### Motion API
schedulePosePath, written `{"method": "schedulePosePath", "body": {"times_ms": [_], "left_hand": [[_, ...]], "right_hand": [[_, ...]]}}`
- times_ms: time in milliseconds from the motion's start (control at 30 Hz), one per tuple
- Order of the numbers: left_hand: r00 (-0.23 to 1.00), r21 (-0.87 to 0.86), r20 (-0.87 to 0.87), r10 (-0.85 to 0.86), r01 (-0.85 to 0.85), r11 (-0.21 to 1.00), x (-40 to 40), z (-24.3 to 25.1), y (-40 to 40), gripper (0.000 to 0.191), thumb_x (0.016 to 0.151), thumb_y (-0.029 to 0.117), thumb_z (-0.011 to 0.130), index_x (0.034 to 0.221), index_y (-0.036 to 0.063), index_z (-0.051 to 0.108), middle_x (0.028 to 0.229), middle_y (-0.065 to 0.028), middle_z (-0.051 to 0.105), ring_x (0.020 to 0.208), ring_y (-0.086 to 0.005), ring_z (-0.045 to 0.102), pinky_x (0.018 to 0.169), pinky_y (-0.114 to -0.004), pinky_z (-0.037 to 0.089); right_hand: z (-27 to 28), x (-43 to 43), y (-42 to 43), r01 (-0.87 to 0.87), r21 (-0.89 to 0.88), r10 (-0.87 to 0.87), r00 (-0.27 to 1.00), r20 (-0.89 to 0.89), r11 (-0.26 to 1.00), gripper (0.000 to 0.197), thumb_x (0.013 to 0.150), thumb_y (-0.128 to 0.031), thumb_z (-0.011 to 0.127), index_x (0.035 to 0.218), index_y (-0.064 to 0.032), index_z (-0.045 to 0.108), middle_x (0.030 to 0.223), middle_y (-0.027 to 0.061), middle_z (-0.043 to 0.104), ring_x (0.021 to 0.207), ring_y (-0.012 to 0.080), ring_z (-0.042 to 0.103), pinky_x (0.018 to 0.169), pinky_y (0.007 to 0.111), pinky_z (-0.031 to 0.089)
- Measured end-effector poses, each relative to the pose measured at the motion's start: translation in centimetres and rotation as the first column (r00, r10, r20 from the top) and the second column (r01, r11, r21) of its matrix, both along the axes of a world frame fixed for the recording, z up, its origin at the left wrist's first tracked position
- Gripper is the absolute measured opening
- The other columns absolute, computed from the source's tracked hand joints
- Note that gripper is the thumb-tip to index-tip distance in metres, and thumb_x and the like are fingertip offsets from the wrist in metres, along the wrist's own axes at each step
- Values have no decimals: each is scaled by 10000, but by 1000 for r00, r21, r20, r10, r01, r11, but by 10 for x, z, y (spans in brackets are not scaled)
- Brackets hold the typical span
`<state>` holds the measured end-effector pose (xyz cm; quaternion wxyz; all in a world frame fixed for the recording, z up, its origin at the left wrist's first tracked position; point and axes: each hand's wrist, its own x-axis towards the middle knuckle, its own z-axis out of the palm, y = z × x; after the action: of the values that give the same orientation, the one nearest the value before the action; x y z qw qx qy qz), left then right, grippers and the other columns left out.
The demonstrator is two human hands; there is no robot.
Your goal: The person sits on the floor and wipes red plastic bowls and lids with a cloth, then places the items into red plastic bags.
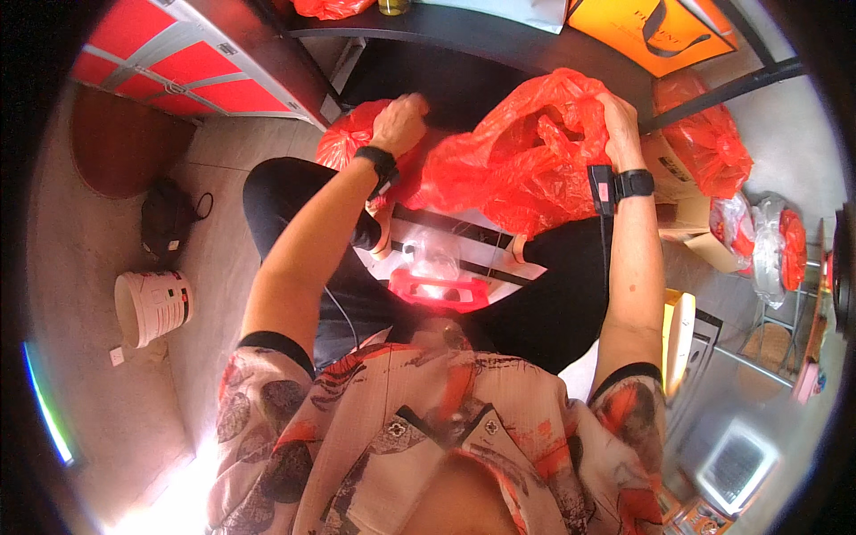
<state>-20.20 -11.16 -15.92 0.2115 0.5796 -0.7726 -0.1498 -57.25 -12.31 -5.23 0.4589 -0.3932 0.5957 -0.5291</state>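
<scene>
My right hand [619, 128] grips the upper right edge of a thin red plastic bag [508, 167]. The bag is crumpled, with its mouth spread and its body hanging over my lap. My left hand [400, 126] is curled and slightly blurred, with its fingers turned away from me; what they hold, if anything, is hidden. Just beside it sits a second, bunched red plastic bag [342, 142], partly covered by the hand. Between my legs, below the red bag, are a clear plastic bag [431, 253] and a bright red plastic object [438, 292].
A dark table [428, 25] stands ahead, with an orange paper gift bag [652, 33] at its right. Filled red bags [702, 140] and a cardboard box [679, 194] lie to the right. On the left floor are a white bucket [154, 306] and a black bag [167, 217].
</scene>
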Motion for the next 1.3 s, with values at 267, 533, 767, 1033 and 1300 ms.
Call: {"method": "schedulePosePath", "body": {"times_ms": [267,533,767,1033,1300], "left_hand": [[968,949,165,189,-208,237,19,-242,79,274,951,357,493,1006,138,648,712,-89,628,708,-236,619,636,-396,511],[982,580,9,187,-158,799,-8,-341,77,400,943,389,474,1214,103,540,1114,-190,593,1074,-338,557,894,-474,465],[977,762,176,122,-214,611,-32,-354,64,494,913,390,488,1297,80,472,1207,-221,548,1149,-358,522,939,-485,434],[917,486,329,223,-367,793,-37,-382,94,623,879,391,505,1391,53,394,1313,-256,496,1235,-380,481,990,-497,398],[867,734,243,-434,128,667,121,-402,70,370,848,203,498,1183,66,576,1145,-235,595,1042,-356,591,891,-492,449]], "right_hand": [[-6,-24,20,-168,149,225,761,-608,974,143,776,-116,677,839,11,661,729,23,650,662,90,566,611,286,459],[2,-14,32,-245,390,453,623,-638,887,126,761,-79,693,833,11,644,701,81,646,662,92,571,599,288,452],[15,-2,31,-192,453,473,580,-663,870,116,762,-63,669,848,10,643,730,89,665,663,96,590,619,278,459],[4,-9,28,-261,359,442,455,-773,896,177,749,-87,666,901,4,651,833,200,673,763,282,674,701,350,491],[0,23,17,-373,236,409,500,-763,897,283,805,-250,672,957,-12,667,835,222,664,826,334,680,728,382,499]]}}
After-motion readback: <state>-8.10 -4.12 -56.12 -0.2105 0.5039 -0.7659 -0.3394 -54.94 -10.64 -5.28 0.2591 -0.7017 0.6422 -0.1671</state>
